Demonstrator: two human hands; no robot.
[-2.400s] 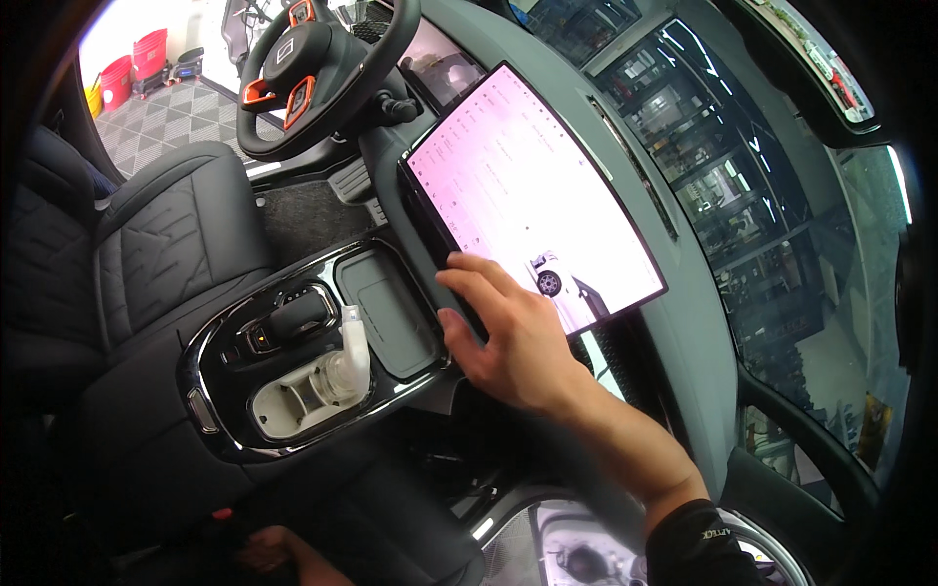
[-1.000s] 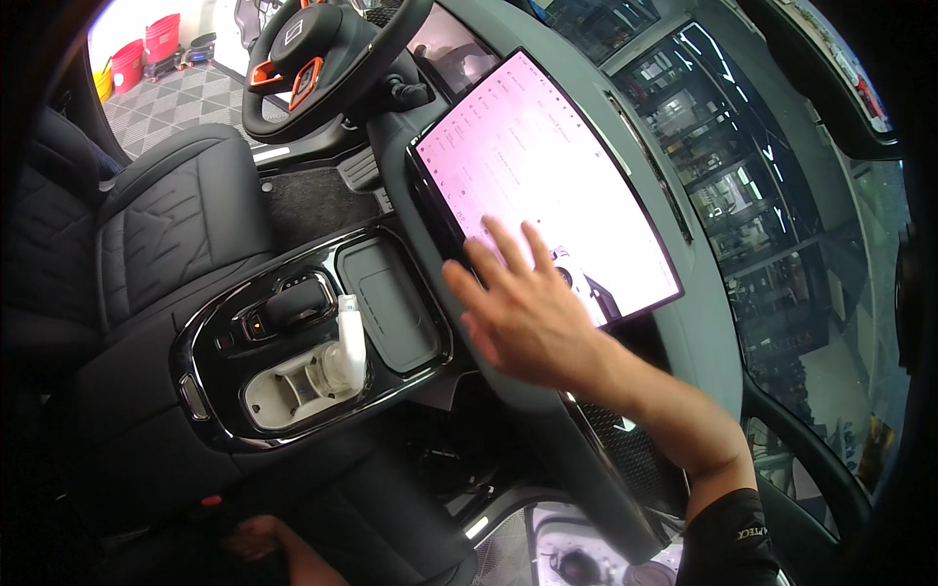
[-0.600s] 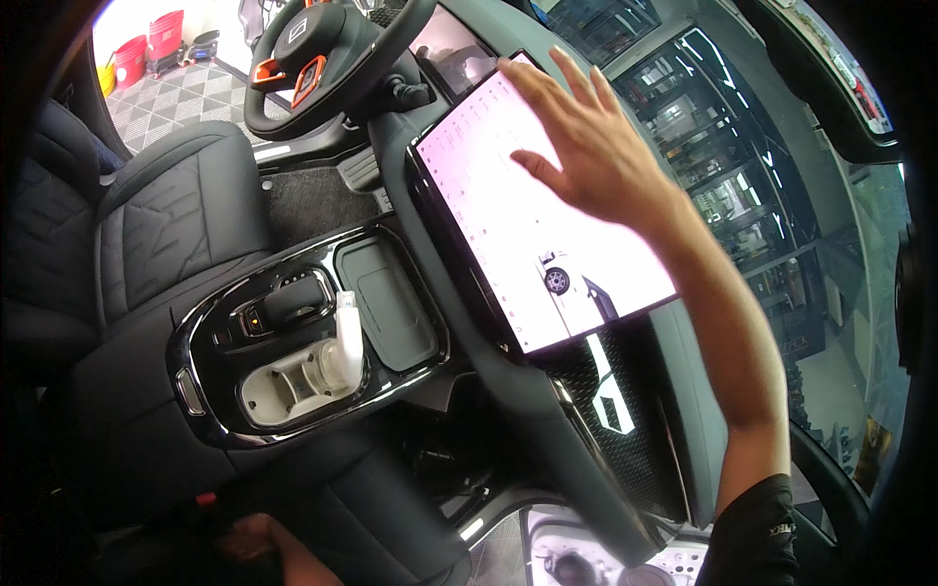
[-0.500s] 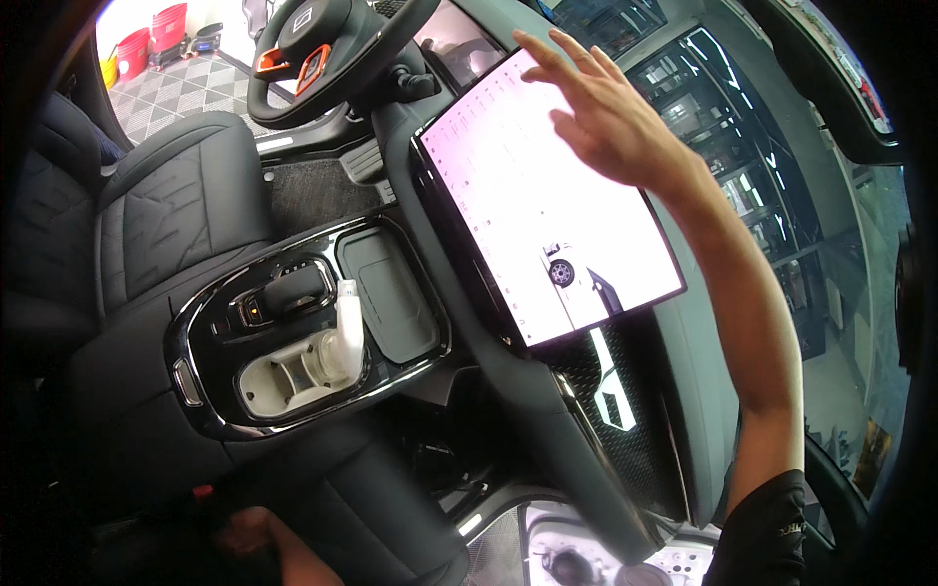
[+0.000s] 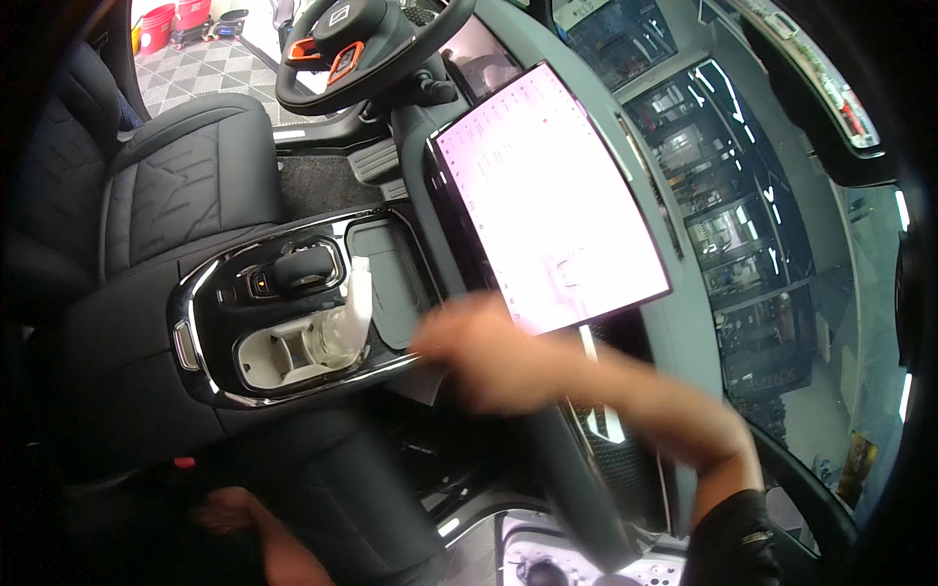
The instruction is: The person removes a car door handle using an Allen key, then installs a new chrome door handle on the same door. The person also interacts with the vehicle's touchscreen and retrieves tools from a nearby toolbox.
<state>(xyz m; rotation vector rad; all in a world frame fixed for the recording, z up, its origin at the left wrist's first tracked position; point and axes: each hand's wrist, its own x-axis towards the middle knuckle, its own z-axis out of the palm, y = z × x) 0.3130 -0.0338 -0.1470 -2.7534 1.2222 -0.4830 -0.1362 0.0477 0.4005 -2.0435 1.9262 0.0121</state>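
Blurred by motion, my right hand (image 5: 484,352) is off the lower-left corner of the pale central touchscreen (image 5: 552,195), over the dash edge beside the shallow console tray (image 5: 386,273); its fingers are too smeared to read. Down at lower left, my left hand (image 5: 225,510) is dim, with curled fingers, near the dark front seat cushion (image 5: 362,488); I cannot make out whether anything is in it. To the right hand's left, a white upright bent piece (image 5: 357,298) rises from a cream cup holder insert (image 5: 278,361) in the glossy black console.
The gear selector (image 5: 303,264) sits behind the cup holder. An orange-trimmed steering wheel (image 5: 332,98) and black seat (image 5: 176,195) are at upper left, red buckets (image 5: 156,29) outside the door. The windscreen (image 5: 762,273) and mirror (image 5: 850,117) fill the right.
My right hand has swept from the screen's top edge down and toward me, below its lower-left corner. The screen's vehicle picture has given way to a faint pink shape.
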